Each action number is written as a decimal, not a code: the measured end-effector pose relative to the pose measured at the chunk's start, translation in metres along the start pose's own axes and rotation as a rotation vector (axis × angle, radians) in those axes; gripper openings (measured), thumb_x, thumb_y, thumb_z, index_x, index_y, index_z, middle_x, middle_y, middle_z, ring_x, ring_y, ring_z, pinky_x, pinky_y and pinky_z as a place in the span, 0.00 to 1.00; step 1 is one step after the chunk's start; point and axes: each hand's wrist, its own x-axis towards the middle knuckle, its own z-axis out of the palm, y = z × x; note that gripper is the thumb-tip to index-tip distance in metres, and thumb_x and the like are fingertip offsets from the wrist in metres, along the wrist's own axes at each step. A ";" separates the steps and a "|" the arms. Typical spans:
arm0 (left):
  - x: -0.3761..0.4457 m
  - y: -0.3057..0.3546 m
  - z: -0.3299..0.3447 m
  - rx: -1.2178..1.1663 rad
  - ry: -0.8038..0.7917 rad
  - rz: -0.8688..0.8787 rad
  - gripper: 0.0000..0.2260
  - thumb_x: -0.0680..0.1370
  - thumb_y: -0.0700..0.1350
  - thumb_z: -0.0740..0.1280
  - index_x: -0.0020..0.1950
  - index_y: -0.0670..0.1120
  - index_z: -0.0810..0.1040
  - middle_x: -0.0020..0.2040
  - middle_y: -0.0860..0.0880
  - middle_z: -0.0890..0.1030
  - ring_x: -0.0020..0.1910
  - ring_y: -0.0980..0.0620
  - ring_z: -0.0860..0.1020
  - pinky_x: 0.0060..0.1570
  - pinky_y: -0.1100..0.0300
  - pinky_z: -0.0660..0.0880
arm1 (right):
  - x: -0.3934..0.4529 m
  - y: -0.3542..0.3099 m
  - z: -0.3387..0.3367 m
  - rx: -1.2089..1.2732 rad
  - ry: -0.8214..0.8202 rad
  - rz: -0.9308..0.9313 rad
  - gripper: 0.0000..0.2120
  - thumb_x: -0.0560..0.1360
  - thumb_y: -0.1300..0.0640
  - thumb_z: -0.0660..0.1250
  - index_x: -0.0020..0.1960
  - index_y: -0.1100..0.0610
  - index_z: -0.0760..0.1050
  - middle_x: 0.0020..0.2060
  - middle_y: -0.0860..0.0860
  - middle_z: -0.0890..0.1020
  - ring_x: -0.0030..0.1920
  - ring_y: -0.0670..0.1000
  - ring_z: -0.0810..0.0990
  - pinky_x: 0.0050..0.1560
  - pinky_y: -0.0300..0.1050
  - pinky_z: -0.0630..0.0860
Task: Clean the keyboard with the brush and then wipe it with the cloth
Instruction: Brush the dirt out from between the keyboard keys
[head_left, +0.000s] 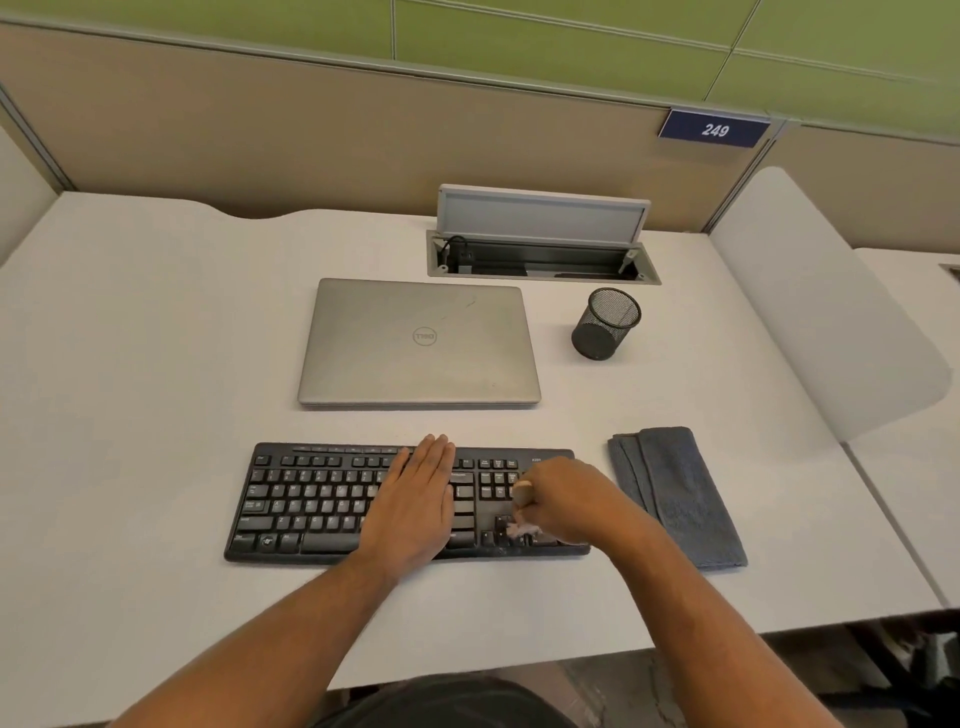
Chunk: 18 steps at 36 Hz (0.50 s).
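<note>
Two hands on the flat black plastic keyboard (332, 501), long axis left-right, near tabletop (130, 415) front edge. Left hand (418, 501) flat, fingers straight, pressing the mid keys. Right hand (563, 501) clenched round a small wooden-handled brush (522, 506), handle up, pale bristles on the arrow keys. Folded grey terry cloth (680, 493) lies just right of the keyboard, long axis front-back.
</note>
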 end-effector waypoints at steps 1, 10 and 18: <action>0.000 0.000 0.000 -0.001 0.003 -0.001 0.27 0.85 0.52 0.43 0.83 0.46 0.44 0.84 0.50 0.45 0.82 0.53 0.42 0.80 0.51 0.41 | 0.000 0.000 0.001 0.056 0.022 -0.004 0.09 0.80 0.53 0.67 0.46 0.54 0.84 0.45 0.47 0.84 0.46 0.49 0.80 0.45 0.43 0.75; 0.000 0.000 0.002 -0.006 0.011 0.000 0.28 0.84 0.52 0.42 0.83 0.46 0.47 0.83 0.50 0.48 0.82 0.53 0.45 0.80 0.51 0.43 | -0.005 -0.011 0.012 0.262 0.059 0.108 0.06 0.79 0.50 0.70 0.47 0.50 0.84 0.46 0.45 0.85 0.48 0.48 0.82 0.48 0.46 0.77; 0.002 -0.002 0.004 -0.005 0.009 0.003 0.28 0.83 0.52 0.42 0.83 0.46 0.48 0.83 0.49 0.49 0.82 0.52 0.47 0.81 0.49 0.45 | -0.011 0.005 0.016 0.488 0.322 0.355 0.12 0.81 0.50 0.65 0.41 0.50 0.82 0.39 0.46 0.85 0.38 0.46 0.82 0.38 0.41 0.76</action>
